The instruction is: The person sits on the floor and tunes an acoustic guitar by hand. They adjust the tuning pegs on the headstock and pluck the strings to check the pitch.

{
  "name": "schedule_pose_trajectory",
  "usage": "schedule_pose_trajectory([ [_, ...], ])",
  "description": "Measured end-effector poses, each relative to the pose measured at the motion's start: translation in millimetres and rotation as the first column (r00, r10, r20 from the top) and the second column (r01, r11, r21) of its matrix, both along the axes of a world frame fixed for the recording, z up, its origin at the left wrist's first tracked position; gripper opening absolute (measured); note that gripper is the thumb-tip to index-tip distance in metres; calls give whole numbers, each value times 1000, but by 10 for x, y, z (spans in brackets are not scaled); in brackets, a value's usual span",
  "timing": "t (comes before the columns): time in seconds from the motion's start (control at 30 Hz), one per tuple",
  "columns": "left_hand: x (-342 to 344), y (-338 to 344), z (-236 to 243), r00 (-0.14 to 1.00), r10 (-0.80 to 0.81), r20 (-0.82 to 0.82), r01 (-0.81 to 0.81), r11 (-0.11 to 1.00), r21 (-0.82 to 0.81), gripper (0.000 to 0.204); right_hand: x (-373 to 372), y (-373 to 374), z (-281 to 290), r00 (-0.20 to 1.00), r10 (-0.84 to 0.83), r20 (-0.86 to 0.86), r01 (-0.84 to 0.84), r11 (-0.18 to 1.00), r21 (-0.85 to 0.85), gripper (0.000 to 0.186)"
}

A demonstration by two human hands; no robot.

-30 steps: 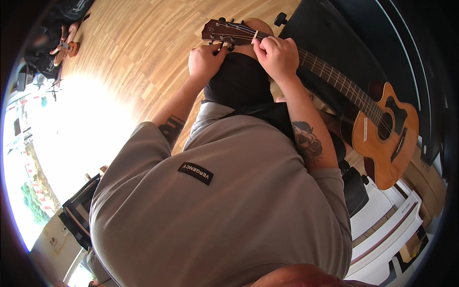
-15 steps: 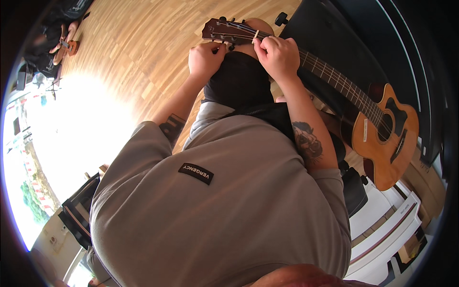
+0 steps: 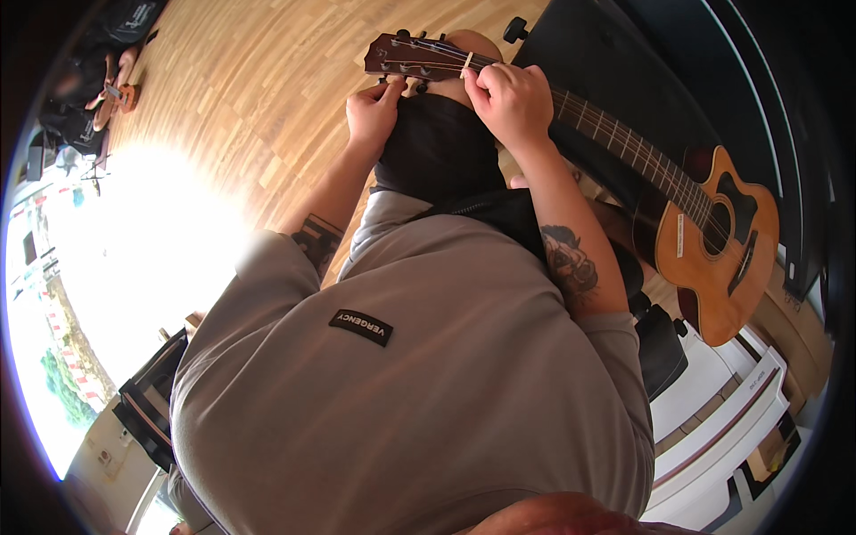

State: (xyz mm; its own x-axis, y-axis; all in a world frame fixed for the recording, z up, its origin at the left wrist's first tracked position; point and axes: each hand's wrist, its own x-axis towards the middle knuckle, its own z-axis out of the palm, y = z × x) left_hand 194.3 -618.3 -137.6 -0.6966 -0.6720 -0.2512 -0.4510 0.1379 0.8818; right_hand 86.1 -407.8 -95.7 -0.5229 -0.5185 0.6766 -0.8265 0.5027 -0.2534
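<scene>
Acoustic guitar [image 3: 682, 272], running slantwise from a natural-wood body off on the right up to a dark headstock [image 3: 385, 55] near the top, right by a bare knee [image 3: 473, 42]. Left hand [image 3: 370, 116] at the near edge of the headstock, at the row of tuning pegs [image 3: 422, 87], with thumb and fingertips pinched on one of them. Right hand [image 3: 515, 105] curled over the neck [image 3: 615, 138], just beside the pale nut [image 3: 467, 62]. Can't tell if clamped tight or just touching the strings, because of the hidden fingertips. Hands apart from each other, but pretty near. On the guitar's top: round soundhole [image 3: 716, 230], dark pickguard [image 3: 742, 201], dark bridge [image 3: 742, 264] and a narrow pale sticker [image 3: 680, 235]. Below all that, gray T-shirt [image 3: 419, 401] with a black patch [image 3: 360, 327], plus black shorts [image 3: 437, 147] and tattooed forearms. Wood floor [image 3: 267, 98] around, big dark panel [image 3: 615, 71] behind the neck. Way off at upper left, another person [image 3: 80, 116] with a small orange-brown stringed instrument [image 3: 129, 98], kinda blurry.
</scene>
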Motion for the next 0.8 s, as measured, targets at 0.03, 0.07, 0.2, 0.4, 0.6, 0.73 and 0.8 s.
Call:
schedule_pose_trajectory([
  [0.03,4,27,29,1000,-5,-24,5,1000,-22,34,-10,10,-18,1000,5,-2,-5,1000,-8,41],
  [0.07,5,36,38,999,-17,-42,13,994,-109,33,-20,5,-24,1000,14,-7,-14,1000,-20,41],
  [0.2,4,89,128,987,-156,-43,125,901,-416,30,-15,15,-40,1000,8,9,-8,1000,1,41],
  [0.4,-23,97,132,1000,-20,11,23,955,-297,33,-13,5,-24,1000,22,8,-22,999,-30,42],
  [0.6,-41,64,132,995,-82,61,96,954,-283,34,-22,5,-49,1000,10,-4,-10,1000,-9,42],
  [0.73,-19,49,187,982,-184,51,185,850,-494,35,-18,7,-29,1000,17,11,-17,1000,-11,42],
  [0.8,-5,82,261,961,-245,131,277,799,-534,34,-20,5,-24,1000,17,15,-17,1000,-5,42],
])
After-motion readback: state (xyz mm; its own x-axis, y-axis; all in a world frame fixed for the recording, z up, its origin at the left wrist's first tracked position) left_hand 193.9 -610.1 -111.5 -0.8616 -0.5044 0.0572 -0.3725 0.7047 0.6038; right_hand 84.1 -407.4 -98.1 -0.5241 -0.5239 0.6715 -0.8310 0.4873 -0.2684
